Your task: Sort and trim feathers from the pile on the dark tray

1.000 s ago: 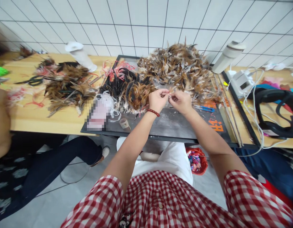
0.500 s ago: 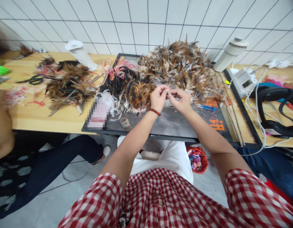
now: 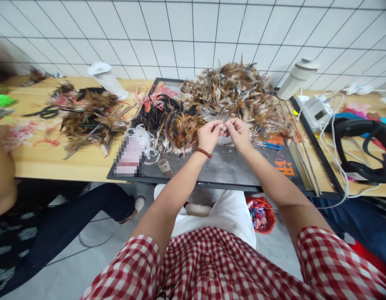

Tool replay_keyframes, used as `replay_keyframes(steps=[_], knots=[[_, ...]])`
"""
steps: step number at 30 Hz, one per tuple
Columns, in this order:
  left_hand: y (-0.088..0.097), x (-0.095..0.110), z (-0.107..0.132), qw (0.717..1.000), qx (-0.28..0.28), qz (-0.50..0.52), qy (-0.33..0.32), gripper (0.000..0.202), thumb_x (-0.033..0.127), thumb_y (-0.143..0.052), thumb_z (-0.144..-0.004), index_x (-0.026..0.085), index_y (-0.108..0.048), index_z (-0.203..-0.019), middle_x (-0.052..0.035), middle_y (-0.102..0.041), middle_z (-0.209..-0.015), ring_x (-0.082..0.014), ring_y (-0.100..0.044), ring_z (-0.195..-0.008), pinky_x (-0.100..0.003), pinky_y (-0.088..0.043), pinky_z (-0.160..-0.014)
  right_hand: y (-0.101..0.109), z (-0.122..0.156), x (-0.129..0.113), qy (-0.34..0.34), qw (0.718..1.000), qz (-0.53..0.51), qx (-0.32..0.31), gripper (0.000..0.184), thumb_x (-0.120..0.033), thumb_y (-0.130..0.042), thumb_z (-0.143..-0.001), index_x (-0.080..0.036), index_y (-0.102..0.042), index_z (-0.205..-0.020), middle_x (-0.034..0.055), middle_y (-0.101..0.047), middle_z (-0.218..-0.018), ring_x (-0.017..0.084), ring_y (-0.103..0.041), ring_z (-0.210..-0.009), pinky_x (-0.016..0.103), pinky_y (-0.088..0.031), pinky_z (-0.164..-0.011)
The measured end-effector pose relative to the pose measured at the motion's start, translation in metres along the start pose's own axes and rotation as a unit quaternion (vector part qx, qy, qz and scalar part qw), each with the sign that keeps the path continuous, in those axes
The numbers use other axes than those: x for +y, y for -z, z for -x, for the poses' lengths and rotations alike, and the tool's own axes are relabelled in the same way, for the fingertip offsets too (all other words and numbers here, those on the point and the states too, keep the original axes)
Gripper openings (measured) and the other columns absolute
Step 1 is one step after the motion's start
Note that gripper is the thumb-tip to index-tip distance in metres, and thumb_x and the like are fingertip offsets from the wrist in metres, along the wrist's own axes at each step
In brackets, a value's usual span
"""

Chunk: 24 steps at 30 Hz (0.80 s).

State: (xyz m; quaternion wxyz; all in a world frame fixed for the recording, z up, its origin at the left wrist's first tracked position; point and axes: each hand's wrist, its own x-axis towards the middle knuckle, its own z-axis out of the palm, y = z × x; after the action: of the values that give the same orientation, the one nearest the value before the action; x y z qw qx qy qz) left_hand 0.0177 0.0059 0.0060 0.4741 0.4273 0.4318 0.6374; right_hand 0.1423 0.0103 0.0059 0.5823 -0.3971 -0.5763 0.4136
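My left hand (image 3: 209,132) and my right hand (image 3: 239,132) meet above the dark board (image 3: 224,166), fingertips nearly touching. Both are closed in a pinch on a small whitish tuft (image 3: 223,128) that looks like feather down; the fingers hide most of it. Behind them spreads a big pile of brown and white feathers (image 3: 230,87). Bundles of black and brown feathers (image 3: 176,121) lie just left of my left hand. Blue thread snips (image 3: 269,145) rest on the board, right of my right hand.
White plastic ribbon (image 3: 139,139) and a small cup-like piece (image 3: 164,165) lie at the board's left. Long thin rods (image 3: 302,150) run along its right side. Beyond stand a pale bottle (image 3: 297,79) and a black headset-like frame (image 3: 362,150). Another person's arm (image 3: 3,166) is at far left.
The view has tilted up slightly, so the table sits lower. My right-hand fingers have shifted and now bunch closer around the small tuft; my left hand keeps its pinch.
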Motion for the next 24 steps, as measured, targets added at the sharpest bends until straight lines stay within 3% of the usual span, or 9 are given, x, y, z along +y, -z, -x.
replay_keyframes(steps=[6, 12, 21, 24], knots=[[0.004, 0.008, -0.004, 0.998, 0.025, 0.013, 0.054, 0.007, 0.013, -0.076, -0.088, 0.017, -0.078, -0.094, -0.0031, -0.08, -0.082, -0.008, -0.066, -0.057, -0.023, -0.056, -0.063, -0.004, -0.002, 0.014, -0.049, 0.998, -0.027, -0.008, 0.072, -0.093, -0.073, -0.065, -0.026, -0.052, -0.083, -0.0057, -0.064, -0.062, 0.013, -0.067, -0.054, 0.025, -0.053, -0.051], [0.007, 0.018, -0.005, 0.991, 0.079, 0.026, 0.103, 0.017, 0.004, -0.066, -0.089, 0.016, -0.073, -0.099, 0.0012, -0.074, -0.071, -0.0067, -0.062, -0.052, -0.02, -0.048, -0.057, 0.003, -0.007, 0.019, -0.01, 1.0, -0.004, 0.018, 0.066, -0.089, -0.068, -0.077, -0.026, -0.05, -0.084, -0.0034, -0.066, -0.071, 0.01, -0.059, -0.052, 0.027, -0.05, -0.051], [0.005, 0.031, 0.0, 0.991, 0.067, -0.014, 0.116, 0.026, 0.002, -0.06, -0.089, 0.015, -0.071, -0.107, 0.0048, -0.066, -0.063, -0.0069, -0.059, -0.05, -0.02, -0.049, -0.059, 0.005, -0.013, 0.011, 0.014, 0.999, -0.006, 0.034, 0.063, -0.086, -0.067, -0.082, -0.026, -0.048, -0.081, -0.0041, -0.06, -0.069, 0.009, -0.051, -0.049, 0.026, -0.047, -0.048], [0.005, 0.032, 0.001, 0.987, 0.009, -0.052, 0.149, 0.026, 0.0, -0.058, -0.091, 0.014, -0.07, -0.108, 0.0063, -0.064, -0.06, -0.0062, -0.056, -0.046, -0.02, -0.046, -0.055, 0.01, -0.014, 0.009, 0.036, 0.998, 0.011, 0.04, 0.06, -0.083, -0.066, -0.085, -0.026, -0.05, -0.082, -0.0038, -0.061, -0.07, 0.009, -0.053, -0.052, 0.025, -0.049, -0.051]])
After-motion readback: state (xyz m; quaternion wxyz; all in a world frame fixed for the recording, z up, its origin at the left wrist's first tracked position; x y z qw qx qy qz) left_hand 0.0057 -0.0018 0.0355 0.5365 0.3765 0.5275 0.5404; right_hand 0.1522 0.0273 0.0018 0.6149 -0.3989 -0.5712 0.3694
